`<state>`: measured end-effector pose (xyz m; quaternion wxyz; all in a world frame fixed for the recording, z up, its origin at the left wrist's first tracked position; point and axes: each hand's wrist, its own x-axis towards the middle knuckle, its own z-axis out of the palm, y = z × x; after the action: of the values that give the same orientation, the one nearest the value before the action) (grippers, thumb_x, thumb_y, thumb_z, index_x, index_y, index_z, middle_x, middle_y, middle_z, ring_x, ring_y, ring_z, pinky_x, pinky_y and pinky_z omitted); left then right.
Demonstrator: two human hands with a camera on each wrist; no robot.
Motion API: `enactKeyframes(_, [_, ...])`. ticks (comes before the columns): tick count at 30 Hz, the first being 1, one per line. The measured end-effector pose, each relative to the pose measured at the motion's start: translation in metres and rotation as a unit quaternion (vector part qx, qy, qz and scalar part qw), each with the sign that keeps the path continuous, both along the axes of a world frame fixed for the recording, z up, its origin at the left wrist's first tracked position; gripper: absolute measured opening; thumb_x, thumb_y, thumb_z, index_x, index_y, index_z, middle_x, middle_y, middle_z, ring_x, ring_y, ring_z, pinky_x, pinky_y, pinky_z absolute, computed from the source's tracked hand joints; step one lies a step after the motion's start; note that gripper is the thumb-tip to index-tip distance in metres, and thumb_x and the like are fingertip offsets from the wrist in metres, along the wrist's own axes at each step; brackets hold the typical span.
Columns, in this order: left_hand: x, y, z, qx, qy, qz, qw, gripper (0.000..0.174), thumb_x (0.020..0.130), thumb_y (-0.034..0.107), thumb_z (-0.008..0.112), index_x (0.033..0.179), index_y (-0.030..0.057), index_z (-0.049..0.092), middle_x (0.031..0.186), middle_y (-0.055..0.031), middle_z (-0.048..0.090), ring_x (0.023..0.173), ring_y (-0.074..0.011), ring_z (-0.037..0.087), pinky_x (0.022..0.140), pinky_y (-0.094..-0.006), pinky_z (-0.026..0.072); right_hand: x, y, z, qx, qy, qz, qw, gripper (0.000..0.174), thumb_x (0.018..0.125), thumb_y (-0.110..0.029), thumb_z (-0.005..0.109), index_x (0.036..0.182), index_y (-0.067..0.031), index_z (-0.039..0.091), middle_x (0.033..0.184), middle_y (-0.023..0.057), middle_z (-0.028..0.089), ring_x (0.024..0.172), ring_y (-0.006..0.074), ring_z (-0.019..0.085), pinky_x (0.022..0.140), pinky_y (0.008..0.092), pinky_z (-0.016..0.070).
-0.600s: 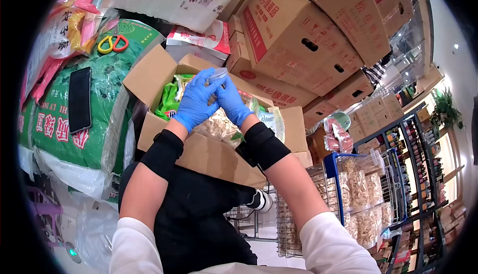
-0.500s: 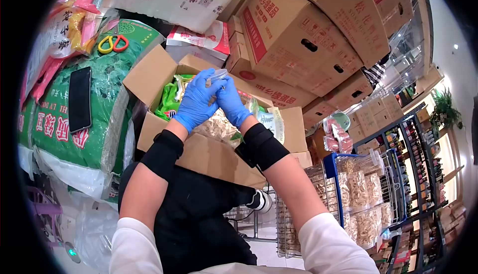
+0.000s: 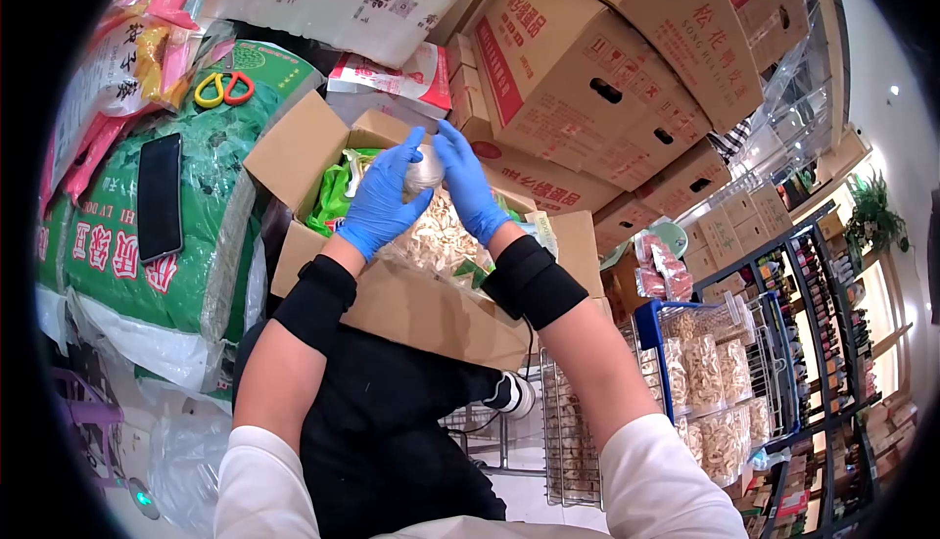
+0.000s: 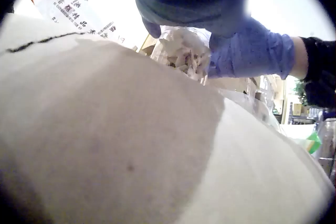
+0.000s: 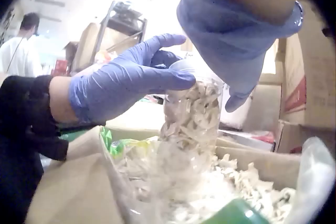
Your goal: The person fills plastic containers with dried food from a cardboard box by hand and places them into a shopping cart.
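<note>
A clear jar filled with pale dried pieces stands upright among loose pieces in the right wrist view, a whitish lid on its top. My left hand grips the jar near the lid, its thumb along the rim and some fingers hidden behind. On the other side, my right hand is beside the lid with its fingers extended, pointing down in the right wrist view; whether they touch the jar is unclear. Both hands wear blue gloves. The left wrist view shows the jar between them.
The open carton around the jar also holds a green packet. A phone and scissors lie on a green sack at left. Large cartons are stacked behind; a wire cart with filled jars stands at right.
My hands have moved apart from their close hold around the clear top. The right hand's fingers have straightened, and the whitish lid now shows between the hands.
</note>
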<state>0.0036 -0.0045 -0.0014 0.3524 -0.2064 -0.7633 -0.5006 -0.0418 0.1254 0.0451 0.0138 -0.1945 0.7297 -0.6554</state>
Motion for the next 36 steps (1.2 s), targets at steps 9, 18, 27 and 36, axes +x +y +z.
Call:
enactKeyframes(9, [-0.013, 0.006, -0.019, 0.025, -0.202, -0.024, 0.979, 0.081, 0.058, 0.026, 0.077, 0.124, 0.0058, 0.035, 0.105, -0.012, 0.054, 0.099, -0.0257, 0.054, 0.087, -0.0341, 0.0419, 0.016, 0.006, 0.012, 0.297, 0.195, 0.043, 0.934, 0.069, 0.067, -0.031, 0.07, 0.122, -0.001, 0.041, 0.12, 0.0196, 0.042, 0.112, 0.0278, 0.044, 0.096, 0.0338, 0.0351])
enactKeyframes(18, [0.029, 0.01, 0.043, 0.078, -0.109, -0.18, 0.975, 0.064, 0.055, 0.023, 0.076, 0.109, 0.0048, 0.047, 0.099, -0.0076, 0.058, 0.091, -0.018, 0.058, 0.081, -0.0304, 0.0468, 0.07, 0.021, 0.084, 0.289, 0.234, 0.134, 0.919, 0.062, 0.062, -0.023, 0.07, 0.116, -0.0054, 0.046, 0.107, 0.0101, 0.043, 0.107, 0.0206, 0.043, 0.094, 0.0318, 0.0339])
enactKeyframes(27, [0.07, 0.041, 0.093, -0.081, 0.032, 0.097, 0.991, 0.061, 0.049, 0.026, 0.076, 0.099, 0.0067, 0.047, 0.087, -0.0106, 0.053, 0.08, -0.0266, 0.056, 0.07, -0.0369, 0.0447, 0.119, 0.033, 0.084, 0.068, 0.191, -0.142, 0.969, 0.047, 0.077, -0.027, 0.064, 0.113, -0.0028, 0.046, 0.106, 0.0076, 0.051, 0.099, 0.0169, 0.05, 0.087, 0.0297, 0.0393])
enactKeyframes(36, [0.089, 0.043, 0.098, 0.007, -0.139, -0.253, 0.958, 0.056, 0.05, 0.029, 0.075, 0.095, 0.0046, 0.052, 0.09, -0.0182, 0.06, 0.084, -0.0335, 0.058, 0.076, -0.0352, 0.0467, 0.148, 0.074, 0.121, 0.26, 0.386, 0.018, 0.885, 0.038, 0.087, -0.02, 0.047, 0.119, -0.0009, 0.046, 0.12, 0.0162, 0.047, 0.115, 0.0255, 0.043, 0.097, 0.0333, 0.031])
